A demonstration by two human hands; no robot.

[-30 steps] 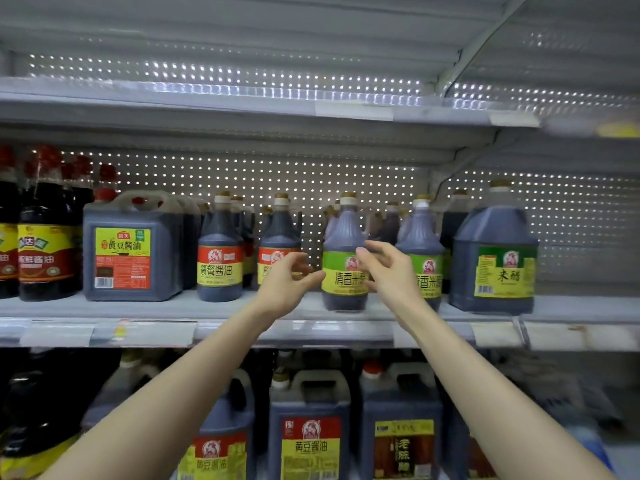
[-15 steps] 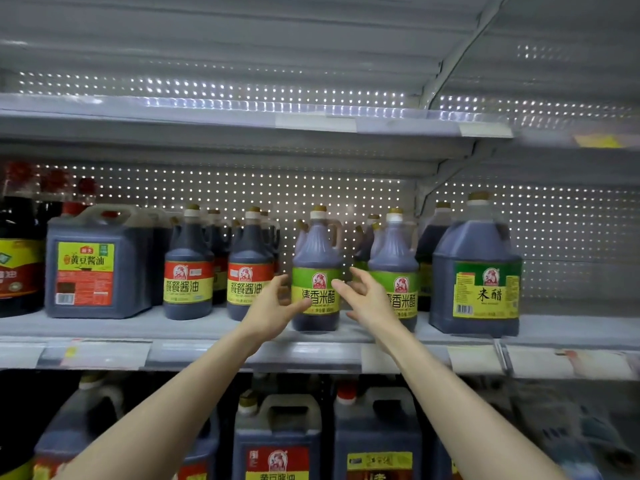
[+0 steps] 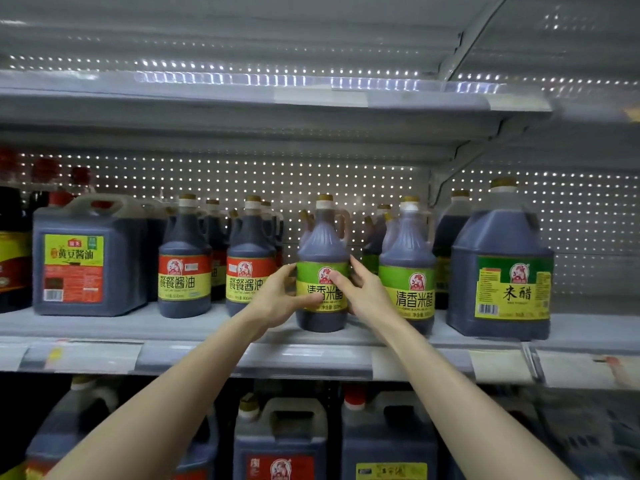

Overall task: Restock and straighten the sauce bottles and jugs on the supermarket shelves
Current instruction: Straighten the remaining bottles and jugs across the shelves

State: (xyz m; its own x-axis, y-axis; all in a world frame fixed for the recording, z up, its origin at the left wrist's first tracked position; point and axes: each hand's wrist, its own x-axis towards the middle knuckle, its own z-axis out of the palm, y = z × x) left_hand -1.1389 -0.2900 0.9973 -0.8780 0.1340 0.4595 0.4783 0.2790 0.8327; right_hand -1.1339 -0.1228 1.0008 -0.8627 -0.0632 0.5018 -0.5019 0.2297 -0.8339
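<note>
A dark green-labelled vinegar bottle [image 3: 322, 244] stands upright at the front of the middle shelf [image 3: 104, 327]. My left hand [image 3: 280, 299] grips its left side, thumb across the lower label. My right hand [image 3: 363, 292] grips its right side, thumb on the label front. A matching green-labelled bottle [image 3: 408, 271] stands just right of it. Two red-labelled soy sauce bottles [image 3: 184, 268] [image 3: 247, 261] stand to the left, with more bottles behind each row.
A big square soy jug [image 3: 86, 258] sits at the left, a large green-labelled vinegar jug [image 3: 502, 271] at the right. Red-capped bottles [image 3: 14, 237] line the far left. Big jugs [image 3: 280, 441] fill the lower shelf. The upper shelf edge [image 3: 311, 98] overhangs.
Both hands moved in from just in front of the bottle and closed around its sides. The camera view shifted up and closer.
</note>
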